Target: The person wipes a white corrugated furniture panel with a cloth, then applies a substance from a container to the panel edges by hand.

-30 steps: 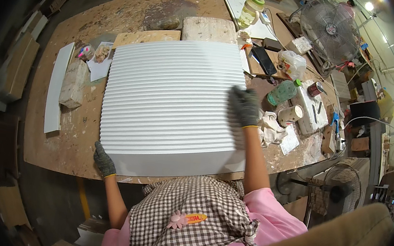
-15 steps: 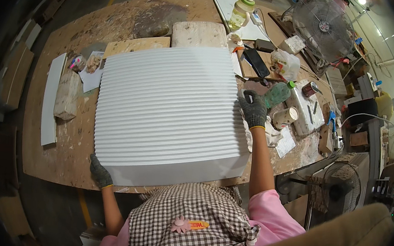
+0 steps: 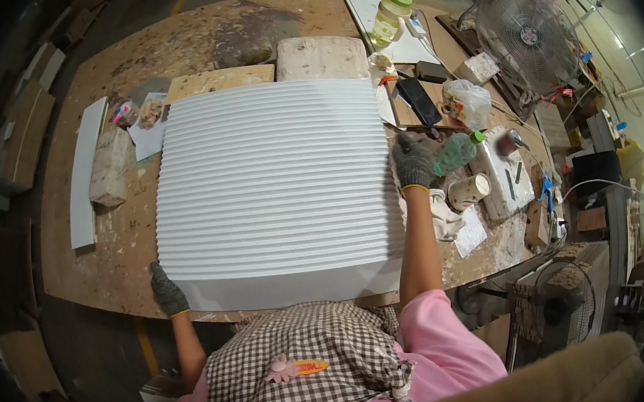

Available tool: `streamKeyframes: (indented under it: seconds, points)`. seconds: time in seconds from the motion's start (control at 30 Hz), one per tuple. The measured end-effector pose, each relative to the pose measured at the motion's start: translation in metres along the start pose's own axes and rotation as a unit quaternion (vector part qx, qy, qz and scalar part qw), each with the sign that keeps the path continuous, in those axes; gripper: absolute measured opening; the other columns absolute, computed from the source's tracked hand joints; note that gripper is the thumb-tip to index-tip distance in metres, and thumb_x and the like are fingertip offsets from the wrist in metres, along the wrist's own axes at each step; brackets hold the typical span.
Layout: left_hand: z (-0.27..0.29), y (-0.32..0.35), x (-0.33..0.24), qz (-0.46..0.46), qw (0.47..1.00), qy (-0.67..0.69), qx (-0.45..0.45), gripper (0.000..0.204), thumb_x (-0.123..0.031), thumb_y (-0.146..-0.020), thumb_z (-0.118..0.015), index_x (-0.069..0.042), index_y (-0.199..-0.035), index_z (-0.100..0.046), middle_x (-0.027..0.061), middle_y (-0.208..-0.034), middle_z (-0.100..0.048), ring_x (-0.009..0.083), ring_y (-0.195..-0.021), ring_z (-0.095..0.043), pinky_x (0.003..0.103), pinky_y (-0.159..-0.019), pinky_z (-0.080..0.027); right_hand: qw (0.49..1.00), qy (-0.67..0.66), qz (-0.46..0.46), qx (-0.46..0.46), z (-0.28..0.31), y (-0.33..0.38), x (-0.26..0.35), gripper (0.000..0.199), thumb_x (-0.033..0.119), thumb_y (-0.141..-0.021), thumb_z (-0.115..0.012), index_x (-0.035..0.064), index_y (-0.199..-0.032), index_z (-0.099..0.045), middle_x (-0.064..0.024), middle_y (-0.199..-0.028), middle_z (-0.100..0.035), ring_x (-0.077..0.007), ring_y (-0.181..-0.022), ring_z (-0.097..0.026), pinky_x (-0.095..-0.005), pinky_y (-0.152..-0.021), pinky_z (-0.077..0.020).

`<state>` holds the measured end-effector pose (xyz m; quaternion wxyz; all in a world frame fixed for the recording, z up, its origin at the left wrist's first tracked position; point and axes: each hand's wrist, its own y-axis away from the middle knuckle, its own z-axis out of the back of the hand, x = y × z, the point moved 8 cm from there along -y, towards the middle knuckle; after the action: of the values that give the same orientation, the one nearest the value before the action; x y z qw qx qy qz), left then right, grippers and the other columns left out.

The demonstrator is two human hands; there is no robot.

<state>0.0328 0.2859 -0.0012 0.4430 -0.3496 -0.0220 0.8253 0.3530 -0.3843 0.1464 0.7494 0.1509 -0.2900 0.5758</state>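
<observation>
Containing pale liquid (image 3: 383, 35), a jug (image 3: 391, 18) beyond the ribbed panel (image 3: 273, 181); grip of left fingers (image 3: 160, 278), right fingers (image 3: 408, 148) unclear.

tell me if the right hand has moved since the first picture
Yes, the right hand moved rightward, closer to the green bottle.

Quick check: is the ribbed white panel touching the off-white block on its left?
Apart: the head view shows brown tabletop between the ribbed white panel and the off-white block.
</observation>
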Motion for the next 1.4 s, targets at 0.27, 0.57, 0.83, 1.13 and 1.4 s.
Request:
streamKeyframes:
  seconds: [0.27,0.57,0.83,1.13,1.4]
  points:
    - [-0.001,-0.005,-0.030,0.073,0.996,0.056,0.017,0.056,-0.036,-0.109,-0.042,0.010,-0.137,-0.056,0.0199,-0.132,-0.064,0.0276,-0.119,-0.060,0.037,-0.106,-0.044,0.962,0.007,0.274,0.002,-0.046,-0.005,0.016,0.035,0.026,-0.091,-0.075,0.0075,-0.120,-0.071,-0.0160,-0.088,-0.064,-0.0315,-0.083,-0.064,-0.0451,-0.071,-0.0511]
    - [-0.002,-0.009,-0.028,0.194,0.958,0.212,0.025,0.057,-0.042,-0.108,-0.042,0.006,-0.135,-0.058,0.0248,-0.125,-0.066,0.0332,-0.116,-0.063,0.041,-0.100,-0.048,0.992,-0.061,0.048,-0.096,0.045,0.018,-0.117,0.048,0.030,-0.089,-0.074,0.0045,-0.129,-0.066,-0.0211,-0.116,-0.070,-0.0349,-0.113,-0.065,-0.0421,-0.098,-0.0495]
    - [-0.001,-0.017,-0.045,0.172,0.970,0.173,0.019,0.064,-0.051,-0.105,-0.042,0.006,-0.122,-0.066,0.0266,-0.117,-0.069,0.0378,-0.107,-0.066,0.043,-0.095,-0.049,0.988,0.107,0.096,0.062,0.056,0.113,-0.143,0.031,0.013,-0.081,-0.073,0.0141,-0.112,-0.074,-0.0172,-0.118,-0.069,-0.0369,-0.098,-0.069,-0.0437,-0.088,-0.0549]
    - [0.000,-0.015,-0.032,0.116,0.984,0.137,-0.005,0.057,-0.043,-0.108,-0.039,0.004,-0.130,-0.062,0.0263,-0.116,-0.069,0.0370,-0.108,-0.065,0.044,-0.094,-0.049,0.897,-0.089,0.415,0.123,0.053,0.170,0.220,0.022,0.034,-0.073,-0.077,0.0138,-0.081,-0.077,-0.0104,-0.079,-0.067,-0.0306,-0.084,-0.063,-0.0454,-0.091,-0.0435]
    - [-0.008,-0.020,-0.019,0.251,0.925,0.281,0.043,0.071,-0.058,-0.102,-0.047,0.007,-0.124,-0.065,0.0184,-0.116,-0.067,0.0289,-0.104,-0.061,0.038,-0.096,-0.047,0.845,-0.108,0.509,0.125,-0.100,0.265,0.228,0.050,0.032,-0.086,-0.064,0.0086,-0.131,-0.061,-0.0190,-0.136,-0.056,-0.0413,-0.131,-0.048,-0.0627,-0.113,-0.0277]
